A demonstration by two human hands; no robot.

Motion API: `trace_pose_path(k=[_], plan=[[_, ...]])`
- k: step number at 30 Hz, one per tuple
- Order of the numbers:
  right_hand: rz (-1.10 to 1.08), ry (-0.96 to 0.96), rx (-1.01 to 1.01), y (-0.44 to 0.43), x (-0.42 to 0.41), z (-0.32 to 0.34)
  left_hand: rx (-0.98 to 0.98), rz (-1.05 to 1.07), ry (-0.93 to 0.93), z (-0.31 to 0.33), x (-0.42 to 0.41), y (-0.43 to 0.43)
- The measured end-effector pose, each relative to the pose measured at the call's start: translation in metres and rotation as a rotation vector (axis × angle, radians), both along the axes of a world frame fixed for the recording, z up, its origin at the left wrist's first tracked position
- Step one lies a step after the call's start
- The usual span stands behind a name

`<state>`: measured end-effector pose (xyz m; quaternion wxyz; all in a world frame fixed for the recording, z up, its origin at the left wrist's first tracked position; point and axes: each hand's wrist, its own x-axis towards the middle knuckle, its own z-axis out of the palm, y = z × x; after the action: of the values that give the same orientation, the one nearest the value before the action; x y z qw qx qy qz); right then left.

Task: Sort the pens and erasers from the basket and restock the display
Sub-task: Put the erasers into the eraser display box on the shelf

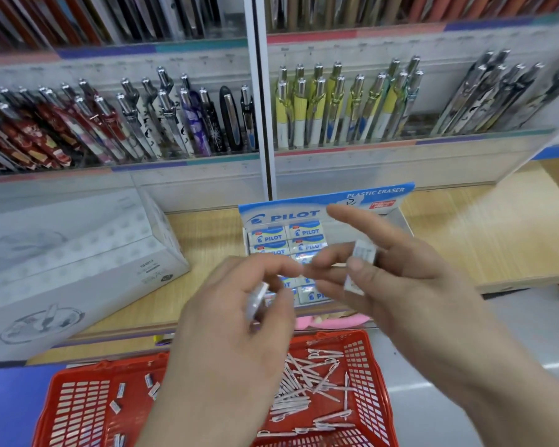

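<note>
Wooden shelf (pixel 465 237) holds the blue-and-white cardboard eraser display box (pixel 281 217), over which the left hand (pixel 226 321) and right hand (pixel 400 282) each pinch 1 small white eraser (pixel 364 254) above the red plastic basket (pixel 78 398); seat them label-up in rows.

The basket (pixel 367 366) is sitting at six o'clock, pens (pixel 304 379) lying in its right half, erasers (pixel 120 390) in its left. At twelve, on the counter (pixel 465 240), the eraser box (pixel 281 216) is standing — a carton (pixel 78 269) lying at nine, pen racks (pixel 336 104) rising behind.
</note>
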<state>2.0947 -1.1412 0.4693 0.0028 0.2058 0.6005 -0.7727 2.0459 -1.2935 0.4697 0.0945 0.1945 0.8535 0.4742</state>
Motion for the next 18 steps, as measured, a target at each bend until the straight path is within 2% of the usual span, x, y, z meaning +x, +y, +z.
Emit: trace_pose_path(k=[2,3,7,10,14,16,18], plan=[[-0.103,0.017,-0.350,-0.011,0.001,-0.001,0.058,-0.077,-0.007,0.001,0.011,0.012],[-0.140,0.011,-0.457,-0.015,0.002,-0.001,0.054,-0.094,0.009,0.000,0.015,0.017],[-0.216,0.008,-0.569,-0.021,0.006,-0.005,-0.002,0.022,0.091,-0.011,0.025,0.029],[-0.239,0.028,-0.471,-0.018,0.009,-0.008,0.071,0.163,0.048,-0.013,0.027,0.030],[-0.222,0.024,-0.182,-0.012,0.012,-0.016,0.312,0.238,-0.295,-0.008,0.023,0.030],[-0.199,0.017,-0.094,-0.010,0.013,-0.016,0.441,0.249,-0.509,-0.008,0.024,0.030],[-0.174,0.015,-0.047,-0.009,0.015,-0.014,0.505,0.253,-0.647,-0.008,0.025,0.030]])
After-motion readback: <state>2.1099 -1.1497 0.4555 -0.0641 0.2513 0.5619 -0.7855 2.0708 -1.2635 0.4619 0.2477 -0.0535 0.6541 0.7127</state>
